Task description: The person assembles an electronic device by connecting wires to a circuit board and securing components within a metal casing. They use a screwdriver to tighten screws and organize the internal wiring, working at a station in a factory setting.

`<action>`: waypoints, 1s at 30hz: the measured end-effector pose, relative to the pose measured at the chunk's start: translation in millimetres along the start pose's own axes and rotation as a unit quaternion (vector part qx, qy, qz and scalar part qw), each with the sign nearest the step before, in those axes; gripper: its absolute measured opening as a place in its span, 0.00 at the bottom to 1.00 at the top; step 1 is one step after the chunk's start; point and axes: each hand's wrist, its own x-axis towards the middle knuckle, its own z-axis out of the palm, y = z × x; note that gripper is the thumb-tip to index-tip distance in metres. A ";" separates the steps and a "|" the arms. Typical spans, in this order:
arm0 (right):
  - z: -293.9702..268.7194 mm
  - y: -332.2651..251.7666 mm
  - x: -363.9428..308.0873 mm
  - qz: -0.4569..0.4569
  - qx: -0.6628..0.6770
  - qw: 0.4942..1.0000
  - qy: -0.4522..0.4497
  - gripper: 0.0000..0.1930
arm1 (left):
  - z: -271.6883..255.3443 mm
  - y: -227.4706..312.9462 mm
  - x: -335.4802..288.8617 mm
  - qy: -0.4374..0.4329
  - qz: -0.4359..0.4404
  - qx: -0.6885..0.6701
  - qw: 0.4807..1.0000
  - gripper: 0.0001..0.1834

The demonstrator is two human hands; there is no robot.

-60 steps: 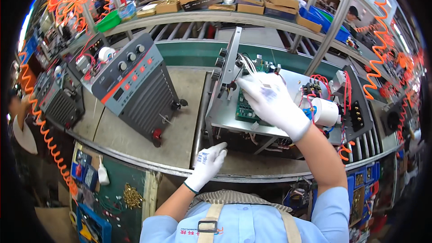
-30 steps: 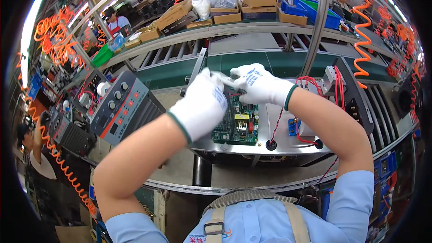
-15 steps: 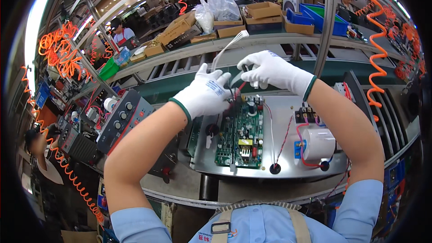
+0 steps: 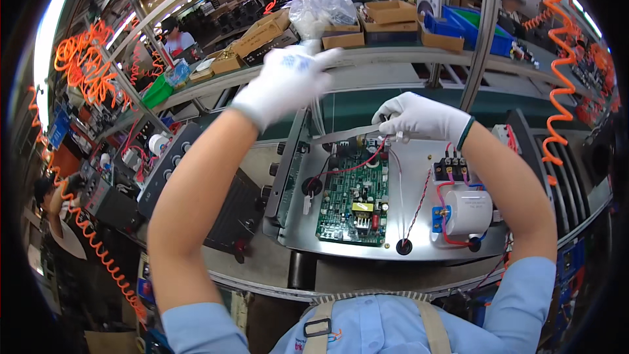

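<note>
My right hand (image 4: 419,118), in a white glove, is closed in a pinch above the far edge of a metal chassis (image 4: 419,170). A flat grey strip like a ribbon cable (image 4: 347,134) runs leftward from its fingers. A red wire (image 4: 354,169) rises to a small white connector (image 4: 401,136) at the same fingertips. My left hand (image 4: 285,82), also gloved, is raised to the left and smeared by motion. Just below it is a white cable bundle (image 4: 317,118); whether it is held does not show. A green circuit board (image 4: 354,200) lies in the chassis.
Right of the board sit a white cylinder (image 4: 470,213) and a black terminal block (image 4: 451,169). A dark unit with knobs (image 4: 173,157) stands left. Cardboard boxes (image 4: 390,13) and a blue bin (image 4: 481,29) fill the back shelf. An orange coiled hose (image 4: 557,92) hangs right.
My left hand has moved up and away from my right hand, to the left. The grey strip now stretches out straight, and the red wire shows over the board. My right hand has shifted slightly right and down.
</note>
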 end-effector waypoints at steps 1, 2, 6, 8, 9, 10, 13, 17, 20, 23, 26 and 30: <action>0.4 -2.3 -0.8 -0.022 -0.009 1.000 0.016 0.16 | -12.9 -8.2 8.2 -0.215 -0.125 0.102 0.963 0.17; 4.1 -6.3 -3.5 -0.009 -0.009 1.000 0.014 0.17 | -17.4 -6.7 8.8 -0.226 -0.123 0.138 0.956 0.14; 1.8 -1.6 -30.0 -0.006 0.051 0.998 0.030 0.16 | -38.7 79.3 5.1 -0.253 -0.096 0.064 0.961 0.19; 6.9 -4.9 -29.4 -0.022 0.095 0.995 0.021 0.17 | -38.8 99.7 -9.4 -0.343 -0.120 -0.035 0.931 0.24; 11.1 -4.1 -27.2 -0.026 0.101 0.994 0.038 0.17 | -24.1 101.6 -16.2 -0.379 -0.110 -0.059 0.917 0.26; 17.6 -13.8 -24.6 -0.035 0.115 0.992 0.048 0.17 | -12.3 101.3 -24.6 -0.393 -0.158 -0.090 0.901 0.29; 21.1 -27.0 -28.9 -0.059 0.128 0.987 0.082 0.19 | 1.2 96.6 -26.9 -0.335 -0.242 -0.429 0.803 0.17; 19.9 -33.8 -33.9 -0.095 0.100 0.985 0.101 0.20 | -4.1 87.0 -26.8 -0.270 -0.316 -0.563 0.714 0.16; 16.0 -34.1 -46.3 -0.096 0.163 0.977 0.096 0.20 | -16.7 96.6 -33.9 -0.212 -0.308 -0.624 0.686 0.19; 17.4 -38.7 -59.7 -0.116 0.182 0.970 0.107 0.21 | -27.0 103.7 -37.3 -0.180 -0.283 -0.646 0.685 0.20; 19.2 -40.6 -73.3 -0.121 0.183 0.970 0.109 0.18 | -31.1 112.9 -39.8 -0.143 -0.304 -0.664 0.668 0.14; 35.8 -49.8 -98.3 -0.135 0.159 0.969 0.135 0.11 | -39.9 115.9 -46.1 -0.112 -0.309 -0.639 0.695 0.12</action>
